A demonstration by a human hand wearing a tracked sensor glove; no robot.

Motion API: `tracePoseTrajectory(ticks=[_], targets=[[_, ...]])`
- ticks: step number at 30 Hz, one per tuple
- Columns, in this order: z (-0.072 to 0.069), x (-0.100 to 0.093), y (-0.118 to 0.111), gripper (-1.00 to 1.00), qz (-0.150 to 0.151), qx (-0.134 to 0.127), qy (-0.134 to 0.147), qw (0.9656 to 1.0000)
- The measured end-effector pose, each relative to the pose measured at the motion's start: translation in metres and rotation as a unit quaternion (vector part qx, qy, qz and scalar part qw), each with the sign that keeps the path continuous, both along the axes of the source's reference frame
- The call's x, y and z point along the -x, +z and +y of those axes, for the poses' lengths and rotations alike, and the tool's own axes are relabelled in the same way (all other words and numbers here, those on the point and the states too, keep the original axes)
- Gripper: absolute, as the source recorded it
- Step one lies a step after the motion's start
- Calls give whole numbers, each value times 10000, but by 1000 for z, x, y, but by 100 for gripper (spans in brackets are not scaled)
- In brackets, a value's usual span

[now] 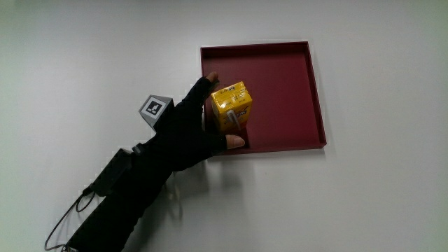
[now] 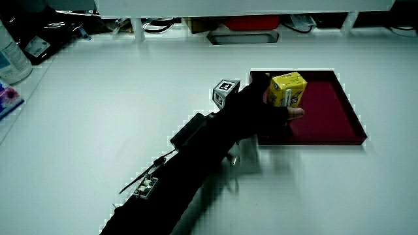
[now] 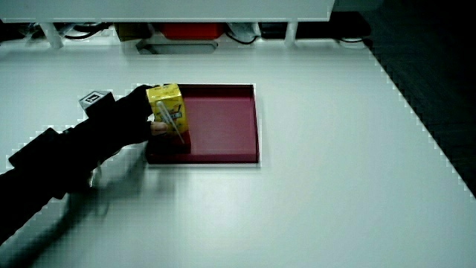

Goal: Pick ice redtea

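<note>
A yellow ice red tea carton (image 1: pixel 232 105) stands in the dark red tray (image 1: pixel 294 91), near the tray's corner closest to the person. The gloved hand (image 1: pixel 199 129) is wrapped around the carton, thumb on one side and fingers on the side away from it. In both side views the carton (image 2: pixel 288 89) (image 3: pixel 167 109) shows upright with a straw on its face, the hand (image 2: pixel 261 108) (image 3: pixel 126 119) shut on it. The patterned cube (image 1: pixel 155 108) sits on the back of the hand. Whether the carton still touches the tray floor I cannot tell.
The tray's rim (image 2: pixel 356 117) stands a little above the white table (image 1: pixel 364 203). A bottle (image 2: pixel 12 55) stands at the table's edge in a side view. A black cable (image 1: pixel 66 224) trails from the forearm. A low partition (image 3: pixel 223 11) closes the table.
</note>
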State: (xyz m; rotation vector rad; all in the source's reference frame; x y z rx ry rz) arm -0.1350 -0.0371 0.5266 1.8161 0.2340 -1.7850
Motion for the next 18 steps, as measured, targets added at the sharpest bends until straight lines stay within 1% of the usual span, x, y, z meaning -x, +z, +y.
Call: tracePoseTrajectory(ticks=[3,4,5,8,9,10,12,13,14,15,16,17,18], targets=[[1,1,-1,0,-35,39,-76,10000],[0,2,0,0,-33,2,-116,9999],[1,3,0,4,34,-47,-208,9998],[2,7,1,15,-39,-175,-453,9988],[2,7,1,19,-99,-162,-534,9984],[2,8,0,22,-132,-212,-570,9981],[2,9,0,30,-194,-213,-693,9972],[3,9,-1,33,-152,-197,-754,9968],[3,10,-1,37,-126,-217,-786,9966],[3,11,1,41,-201,-249,-824,9961],[2,11,1,44,-140,-286,-852,9959],[3,12,2,48,-239,-286,-841,9958],[3,12,1,52,-201,-273,-887,9955]])
